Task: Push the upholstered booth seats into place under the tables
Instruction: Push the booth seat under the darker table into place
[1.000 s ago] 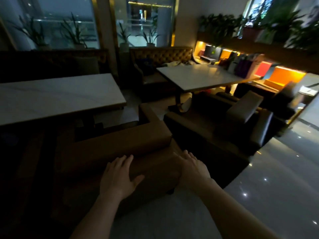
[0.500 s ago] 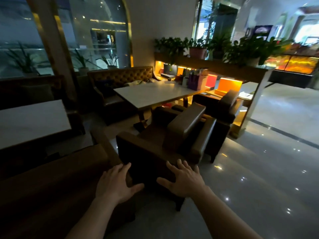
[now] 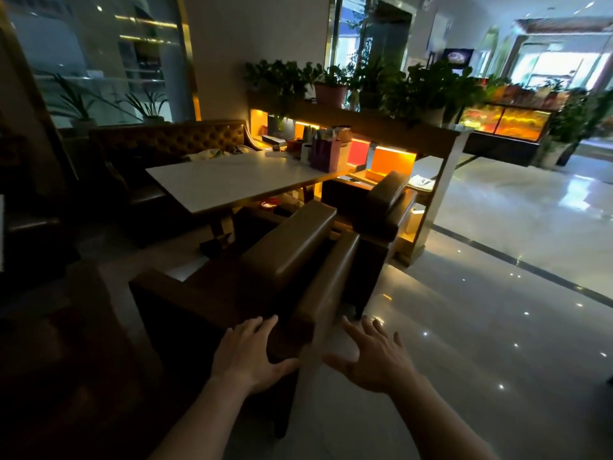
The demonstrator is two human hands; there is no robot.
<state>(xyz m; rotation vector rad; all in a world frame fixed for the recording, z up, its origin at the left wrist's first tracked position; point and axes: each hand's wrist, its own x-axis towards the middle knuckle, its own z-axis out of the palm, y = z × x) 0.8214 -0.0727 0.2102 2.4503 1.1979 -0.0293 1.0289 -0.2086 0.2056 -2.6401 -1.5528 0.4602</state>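
Both hands out in front, apart, fingers spread, gripping nothing. Left hand sits at the near outer side of the brown armchair, by the armrest end; it's too dark to tell whether the palm is pressed on or just short of it. Right hand is off to the right of the armrest, over bare floor, not touching the chair.

The armchair stands skewed and pulled back from the white table: its seat is clear of the tabletop edge and its back is turned toward the aisle. That's probably why the hands come in open and flat, since it's a push job and needs palms on the back and side, not a grasp.

A second armchair beyond it is close in at the table's right end, near the lit shelf unit. A tufted bench sits on the table's far side.

My read: the near chair isn't in place yet. It needs squaring up, then a shove toward the table.
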